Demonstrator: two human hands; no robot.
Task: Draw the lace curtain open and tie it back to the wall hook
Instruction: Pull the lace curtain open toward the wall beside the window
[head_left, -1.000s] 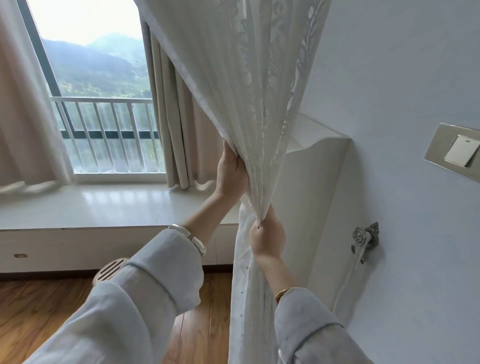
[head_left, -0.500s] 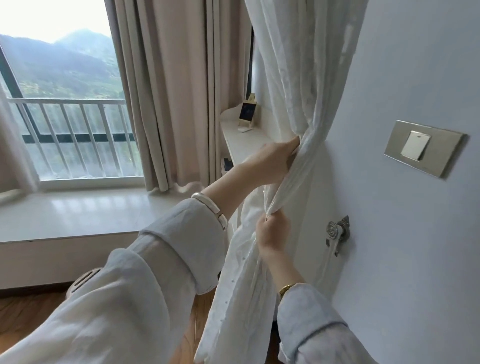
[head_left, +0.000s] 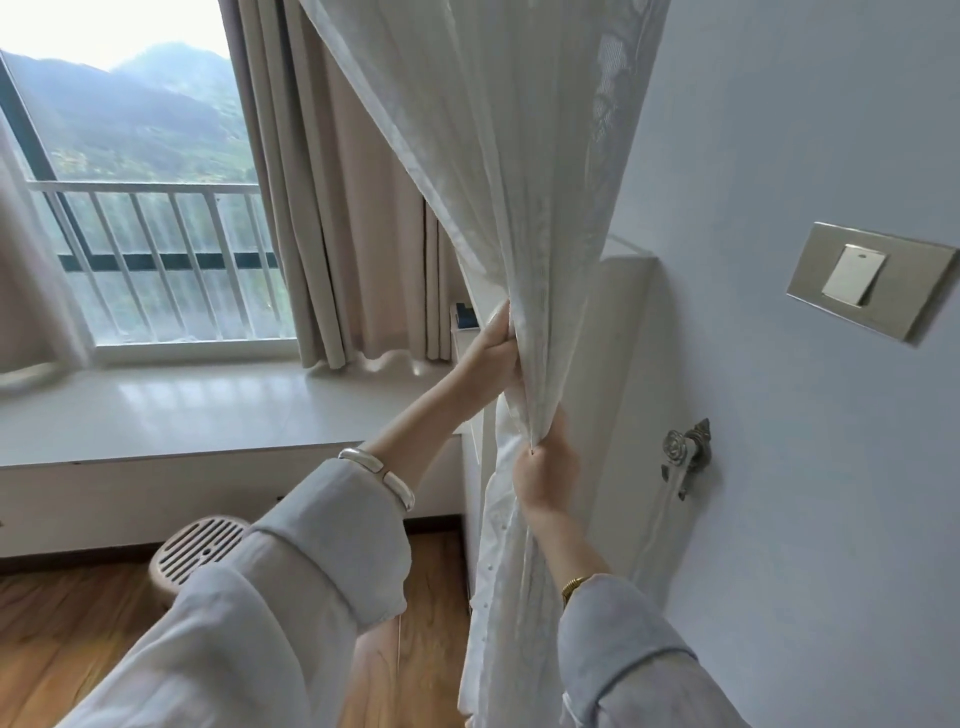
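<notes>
The white lace curtain (head_left: 509, 156) hangs from the top and is gathered into a bunch near the right wall. My left hand (head_left: 496, 353) grips the bunch from the left side, fingers wrapped into the folds. My right hand (head_left: 545, 467) is closed on the gathered lace just below it. A metal rose-shaped wall hook (head_left: 683, 452) sticks out of the wall to the right of my right hand, apart from it. A white tie-back cord (head_left: 657, 514) hangs down from the hook along the wall.
A beige drape (head_left: 343, 208) hangs beside the window (head_left: 130, 208). A white window sill bench (head_left: 208, 410) runs below it. A light switch plate (head_left: 872, 280) sits on the right wall. A round slotted object (head_left: 200, 545) stands on the wooden floor (head_left: 62, 649).
The view has swung back left and the hook now sits lower right. My left hand has dropped from the high fold to just above my right hand; both still hold the bunch.
</notes>
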